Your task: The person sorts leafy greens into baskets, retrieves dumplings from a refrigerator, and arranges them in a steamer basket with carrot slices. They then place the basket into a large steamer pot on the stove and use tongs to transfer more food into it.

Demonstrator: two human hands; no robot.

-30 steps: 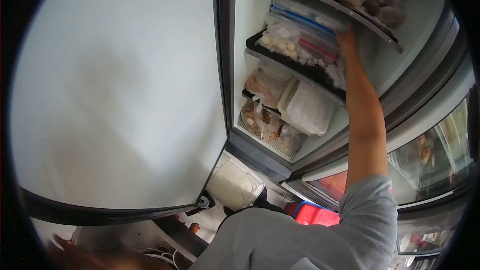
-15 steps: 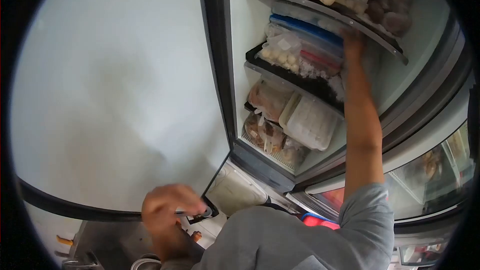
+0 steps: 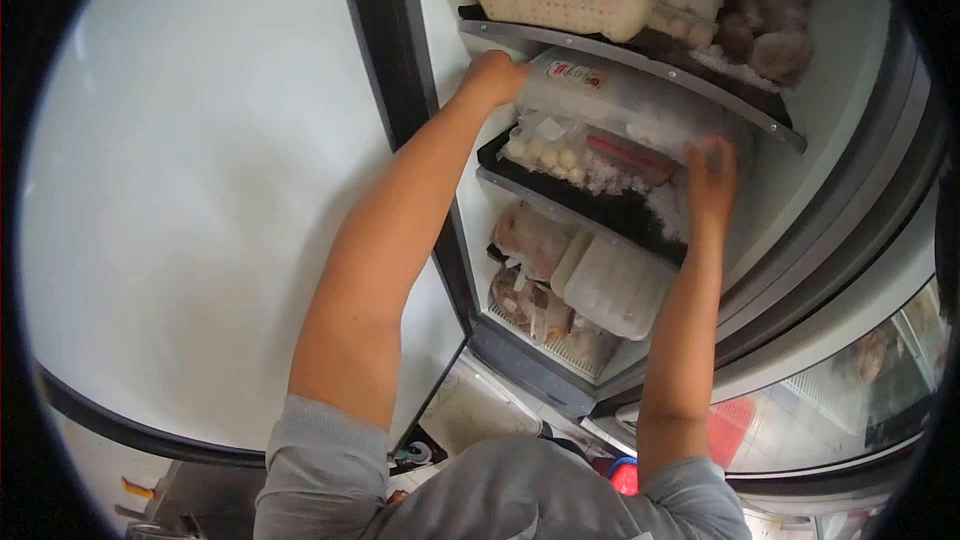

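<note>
A frosted, translucent plastic container [image 3: 610,100] with a colourful label sits at the front of the freezer's middle compartment, just under a shelf. My left hand [image 3: 493,80] is closed around its left end. At the right end, my right hand [image 3: 711,175] has its fingers bent against the container's front edge; the fingertips are partly blurred. Below the container lie a bag of round white balls [image 3: 545,152] and a red-edged pack [image 3: 630,158], with loose frost beside them on the dark shelf [image 3: 615,202].
The freezer door [image 3: 200,200] stands open on the left. A cream perforated basket [image 3: 560,2] and frosty packs fill the shelf above. Lower down are a white plastic tub [image 3: 620,280] and bagged food [image 3: 530,240]. A glass display case [image 3: 840,370] stands at right.
My left hand has risen from beside the door's lower edge to the container's left end. My right hand has come forward out of the shelf. The container's labelled face now shows; the blue lid does not.
</note>
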